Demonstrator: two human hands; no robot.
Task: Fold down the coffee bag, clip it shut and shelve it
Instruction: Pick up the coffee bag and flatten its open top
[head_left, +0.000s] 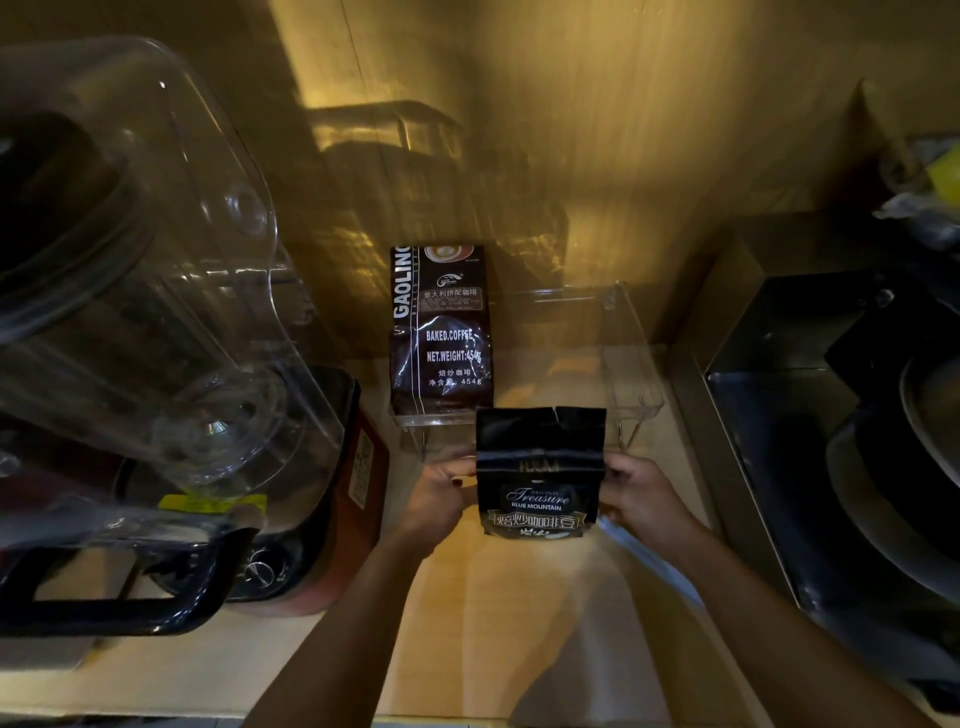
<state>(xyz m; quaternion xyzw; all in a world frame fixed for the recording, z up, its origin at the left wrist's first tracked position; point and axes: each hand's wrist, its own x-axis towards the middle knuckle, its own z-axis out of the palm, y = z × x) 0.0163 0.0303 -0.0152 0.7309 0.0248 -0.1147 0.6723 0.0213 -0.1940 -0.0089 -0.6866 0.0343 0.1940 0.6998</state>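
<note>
You are standing at a dim kitchen or café counter, warm light on a pale wooden worktop (509, 613) and wood-panelled back wall (623, 130). On your left sits a large clear plastic blender jug (135, 270) on a red base (332, 519). A dark brown roasted-coffee packet (440, 332) stands on a clear acrylic shelf (631, 358). A black-and-steel appliance (841, 415) fills your right.

The bag (540, 470) is black with white and pale gold lettering and a banner of white characters near its foot. The second bag (440, 332) is dark brown with white print and a cup picture at its top. The rack (631, 358) is clear. The worktop (498, 623) is pale wood-grain. The blender (130, 291) has a clear jug, black handle, red base and yellow label.
</note>
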